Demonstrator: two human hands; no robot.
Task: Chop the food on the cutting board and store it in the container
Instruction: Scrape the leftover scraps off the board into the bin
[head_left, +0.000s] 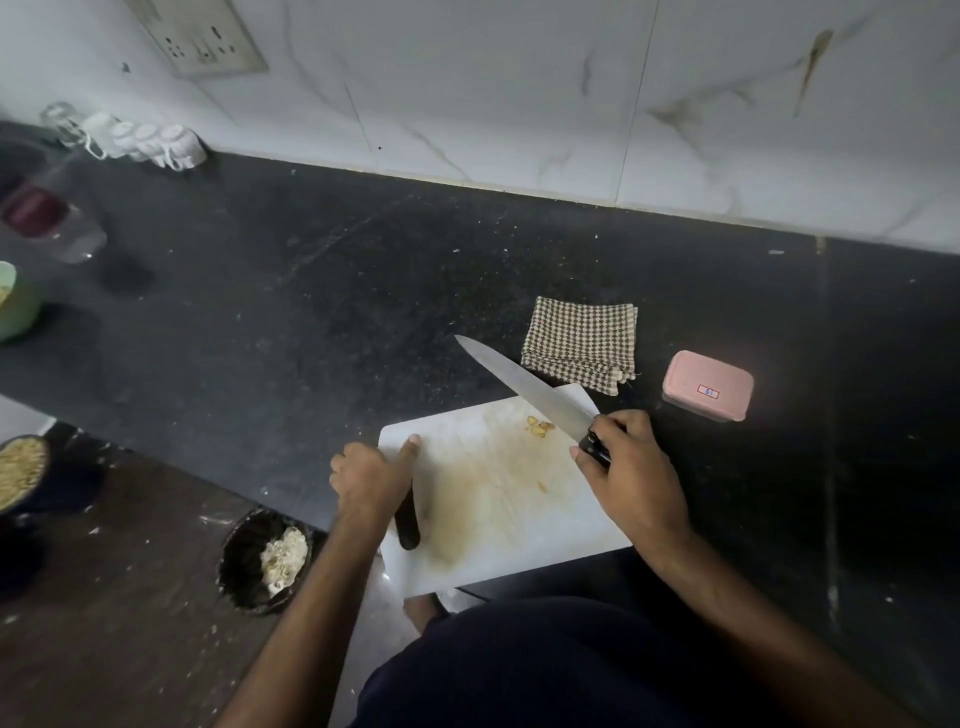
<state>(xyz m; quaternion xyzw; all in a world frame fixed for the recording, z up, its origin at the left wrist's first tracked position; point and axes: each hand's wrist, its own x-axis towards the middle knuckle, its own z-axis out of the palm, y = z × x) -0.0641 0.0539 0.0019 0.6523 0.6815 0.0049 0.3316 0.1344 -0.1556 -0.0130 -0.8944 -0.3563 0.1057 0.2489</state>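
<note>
A white rectangular plastic cutting board (498, 499), stained yellow-brown across its middle, lies on the dark speckled stone counter (311, 291) at the near edge; a small heap of pale yellow chopped food (540, 427) sits toward the board's 1 o'clock corner, with a single stray piece (542, 486) lower down at about 3 o'clock. The right hand (631, 475) has its fingers curled round the black handle of a long steel chef's knife (524, 387); the blade is lifted and points away toward 10 o'clock, its heel just beside the heap. The left hand (371, 478) rests at the board's 9 o'clock edge, its fingers curled over the edge and the thumb laid straight on the board's surface; a dark oblong slot (408, 525) shows just below it. A small lidded pink rectangular container (707, 385) stands on the counter at 2 o'clock from the board, well apart from the food; a folded brown-and-white checked cloth (579, 343) lies at 12 o'clock, just beyond the board's far corner. At 8 o'clock a dark fluted bowl (244, 561) holds pale peelings.
</note>
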